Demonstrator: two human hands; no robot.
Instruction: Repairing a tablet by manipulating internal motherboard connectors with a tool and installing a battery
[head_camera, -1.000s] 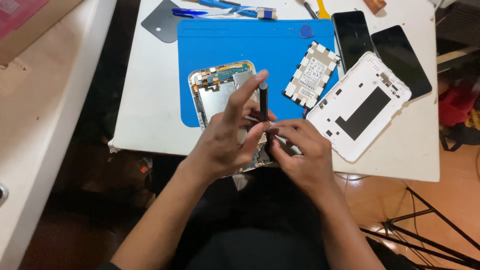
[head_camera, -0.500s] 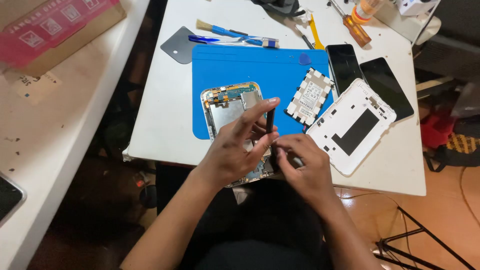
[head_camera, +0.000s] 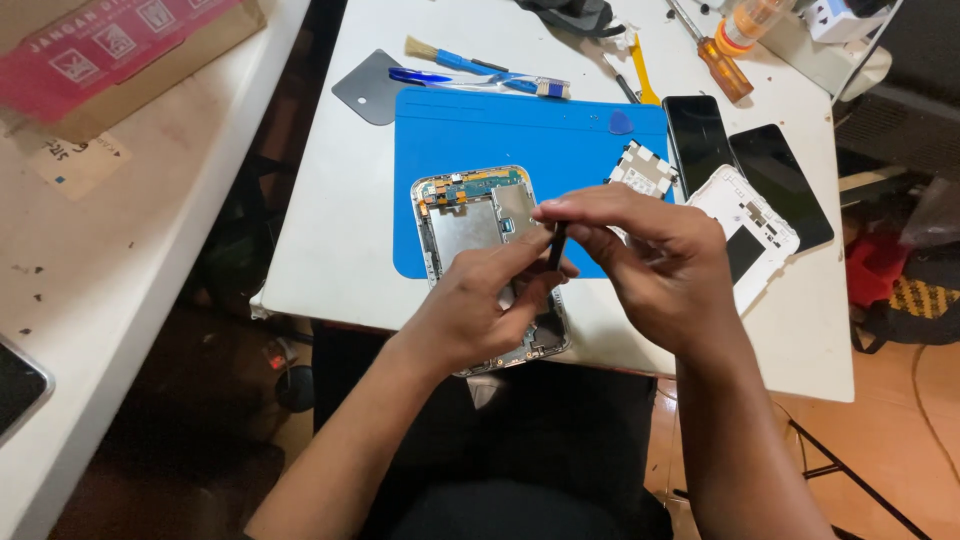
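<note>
Blue mat (head_camera: 500, 130) lies on the white tabletop (head_camera: 330, 250), and on its near edge I see the opened tablet (head_camera: 470, 225) with its boards bare, the lower part reaching over the mat toward me. My left hand (head_camera: 480, 310) rests over the lower half of the tablet; its fingers (head_camera: 520, 250) are curled and closed around the lower end of a thin black tool (head_camera: 556, 245). My right hand (head_camera: 650, 260) comes from the right, and its fingers pinch the top of the same tool, which stands almost upright above the tablet. Whether the tip touches the tablet, I cannot tell.

Just right of the hands lies the white back cover (head_camera: 750, 235), inner side up, and a small white part (head_camera: 642, 168) sits on the mat edge. Two dark phones (head_camera: 735, 155) lie beyond the cover. At the far edge of the mat are a brush (head_camera: 450, 58), a yellow pry tool (head_camera: 642, 70) and a screwdriver (head_camera: 715, 60) with orange handle. A grey scraper (head_camera: 365, 88) lies at the mat's far left corner.
</note>
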